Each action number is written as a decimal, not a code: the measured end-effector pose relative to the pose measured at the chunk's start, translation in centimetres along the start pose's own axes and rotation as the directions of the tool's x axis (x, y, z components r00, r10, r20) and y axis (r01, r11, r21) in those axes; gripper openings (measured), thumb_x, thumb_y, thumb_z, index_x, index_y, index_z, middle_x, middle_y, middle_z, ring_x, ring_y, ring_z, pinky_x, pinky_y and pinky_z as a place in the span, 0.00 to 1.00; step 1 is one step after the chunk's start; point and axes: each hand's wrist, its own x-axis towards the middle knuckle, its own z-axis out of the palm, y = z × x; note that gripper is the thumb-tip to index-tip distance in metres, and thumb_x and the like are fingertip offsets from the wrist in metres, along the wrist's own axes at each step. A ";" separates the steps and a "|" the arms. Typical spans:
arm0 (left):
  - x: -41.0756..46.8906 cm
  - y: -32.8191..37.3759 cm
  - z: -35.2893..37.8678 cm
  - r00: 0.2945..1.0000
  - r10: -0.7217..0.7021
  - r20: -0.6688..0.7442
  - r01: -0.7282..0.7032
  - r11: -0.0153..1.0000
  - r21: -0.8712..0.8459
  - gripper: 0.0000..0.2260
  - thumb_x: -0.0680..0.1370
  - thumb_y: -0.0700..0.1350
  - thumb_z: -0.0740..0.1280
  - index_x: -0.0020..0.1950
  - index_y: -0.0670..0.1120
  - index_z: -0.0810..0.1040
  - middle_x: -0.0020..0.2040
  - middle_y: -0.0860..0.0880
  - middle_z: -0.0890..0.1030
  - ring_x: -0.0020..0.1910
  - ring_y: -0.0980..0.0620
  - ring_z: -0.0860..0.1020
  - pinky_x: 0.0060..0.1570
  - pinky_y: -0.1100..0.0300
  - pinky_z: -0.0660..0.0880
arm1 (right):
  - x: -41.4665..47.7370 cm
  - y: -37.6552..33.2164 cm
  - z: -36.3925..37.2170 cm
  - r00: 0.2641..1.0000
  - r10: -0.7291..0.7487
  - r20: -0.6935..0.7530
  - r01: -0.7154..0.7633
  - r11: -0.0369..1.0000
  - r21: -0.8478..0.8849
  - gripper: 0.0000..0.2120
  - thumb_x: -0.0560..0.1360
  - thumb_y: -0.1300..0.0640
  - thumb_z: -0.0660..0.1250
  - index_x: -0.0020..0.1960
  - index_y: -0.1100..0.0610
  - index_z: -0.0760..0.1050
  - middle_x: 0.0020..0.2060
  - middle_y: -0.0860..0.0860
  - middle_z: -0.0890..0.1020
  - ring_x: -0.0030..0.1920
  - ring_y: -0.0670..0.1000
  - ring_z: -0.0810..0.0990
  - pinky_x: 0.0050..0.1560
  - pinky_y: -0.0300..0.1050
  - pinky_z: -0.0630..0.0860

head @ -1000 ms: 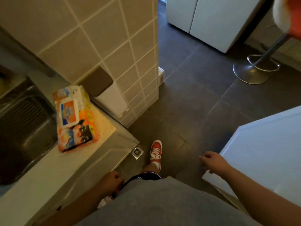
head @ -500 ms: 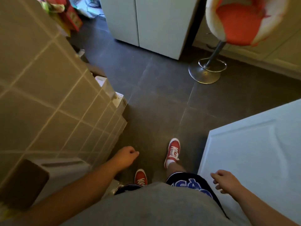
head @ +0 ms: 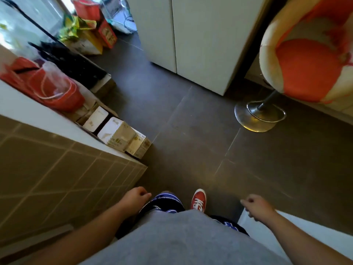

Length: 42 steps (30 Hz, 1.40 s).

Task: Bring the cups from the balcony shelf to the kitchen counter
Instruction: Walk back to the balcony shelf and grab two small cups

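Note:
No cup, balcony shelf or kitchen counter can be made out in the head view. My left hand [head: 134, 197] hangs low at the left of my body, fingers curled in, holding nothing. My right hand [head: 257, 206] hangs low at the right, fingers loosely curled and empty, just above the corner of a white door panel [head: 271, 229]. One red shoe [head: 198, 199] shows on the dark tiled floor [head: 191, 131] between my hands.
A tiled wall end [head: 57, 178] stands at my left, with cardboard boxes [head: 118, 134] and a red bag [head: 55, 88] beyond it. White cabinet doors [head: 191, 39] stand ahead. An orange and cream bar stool [head: 309, 69] on a chrome base [head: 257, 117] is at right.
I have walked forward past the tiled wall end. The sink and counter have left the view; boxes, bags and a window came into view at left. Both hands stay low and empty.

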 end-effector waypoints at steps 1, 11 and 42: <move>0.3 0.1 -0.6 1.000 -0.020 0.000 0.020 1.000 -0.006 0.06 0.80 0.51 0.64 0.51 0.51 0.77 0.48 0.50 0.80 0.46 0.54 0.80 0.44 0.59 0.75 | 1.1 -2.1 -1.3 0.999 -0.035 0.012 0.035 0.999 -0.012 0.13 0.78 0.52 0.66 0.39 0.59 0.73 0.35 0.58 0.78 0.35 0.55 0.76 0.36 0.44 0.69; 8.1 2.6 -7.3 0.981 -0.195 0.008 0.194 0.973 -0.122 0.06 0.80 0.50 0.64 0.53 0.51 0.77 0.48 0.51 0.80 0.46 0.55 0.80 0.41 0.62 0.74 | 12.6 -21.4 -8.8 0.980 -0.198 -0.033 0.193 0.973 -0.128 0.13 0.75 0.53 0.69 0.34 0.57 0.75 0.34 0.60 0.84 0.33 0.54 0.79 0.38 0.45 0.74; 27.7 24.8 -39.1 0.926 -0.350 -0.142 0.221 0.807 -0.547 0.08 0.80 0.50 0.64 0.48 0.46 0.79 0.48 0.45 0.81 0.46 0.48 0.79 0.49 0.53 0.77 | 35.8 -70.8 -27.0 0.943 -0.270 0.197 0.333 0.807 -0.488 0.13 0.75 0.54 0.68 0.34 0.57 0.72 0.32 0.57 0.80 0.33 0.55 0.77 0.38 0.44 0.71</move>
